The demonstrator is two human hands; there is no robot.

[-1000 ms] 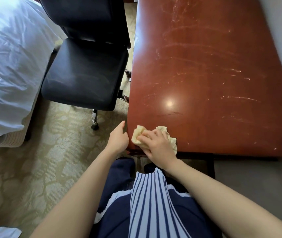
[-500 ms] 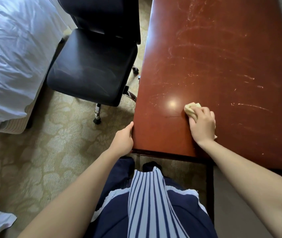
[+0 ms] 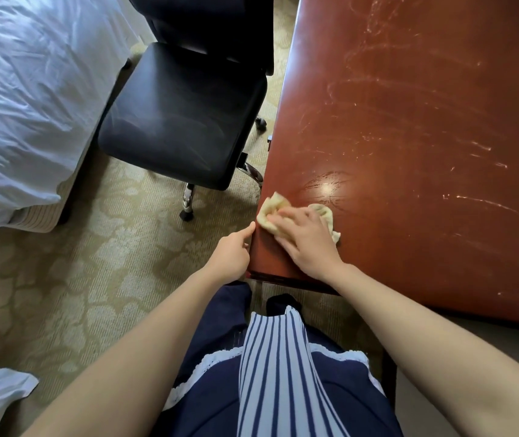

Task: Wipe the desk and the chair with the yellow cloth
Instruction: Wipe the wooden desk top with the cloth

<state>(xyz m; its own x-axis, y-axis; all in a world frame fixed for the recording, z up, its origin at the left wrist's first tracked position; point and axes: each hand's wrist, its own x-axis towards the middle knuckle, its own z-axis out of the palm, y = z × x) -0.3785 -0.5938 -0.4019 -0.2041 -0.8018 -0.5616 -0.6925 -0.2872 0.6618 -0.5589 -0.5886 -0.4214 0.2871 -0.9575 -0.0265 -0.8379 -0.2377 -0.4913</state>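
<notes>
The right hand (image 3: 307,239) is pressing the crumpled yellow cloth (image 3: 271,212) flat-fingered onto the near left corner of the reddish bench (image 3: 409,137); the left hand (image 3: 231,253) is curling loosely against the bench's edge. Streaks are covering most of the top, so the wiping looks far from done, and the black office chair (image 3: 182,121) is waiting on patterned carpet (image 3: 62,279) beside a white-sheeted bed (image 3: 24,89).

desk (image 3: 425,121): top open ahead | chair (image 3: 182,121): blocks left edge
</notes>
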